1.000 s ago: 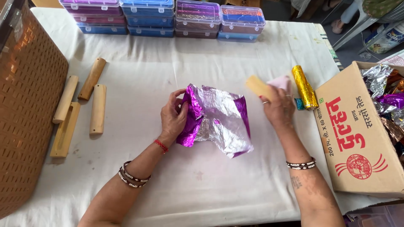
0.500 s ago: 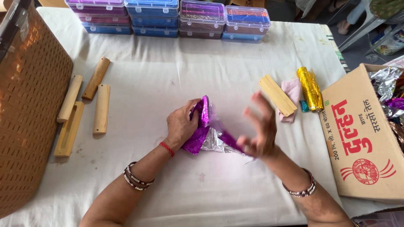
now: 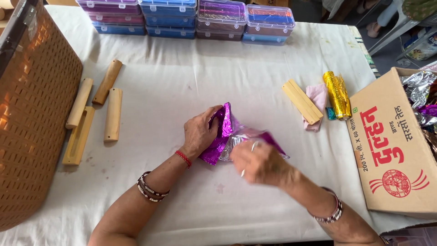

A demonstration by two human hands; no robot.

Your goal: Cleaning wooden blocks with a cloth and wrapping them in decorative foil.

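the left hand (image 3: pixel 199 134) pinches the upper fold of a crumpled purple foil sheet (image 3: pixel 226 132) near the middle of the white-covered surface (image 3: pixel 182 91), fingers clenched on it. the right hand (image 3: pixel 260 163) lies over the sheet's right part, blurred, so i cannot tell whether it grips the foil or only presses on it. toward the right edge of the surface lie a pale wooden block (image 3: pixel 302 101) resting on a pink cloth (image 3: pixel 317 104), and just beside them a gold foil roll (image 3: pixel 337 94). a cardboard box (image 3: pixel 391 150) holding more foil sits at the right edge. four wooden pieces (image 3: pixel 95 109) lie near the left edge beside a brown perforated basket (image 3: pixel 34 114). stacked plastic boxes (image 3: pixel 186 18) line the far edge.
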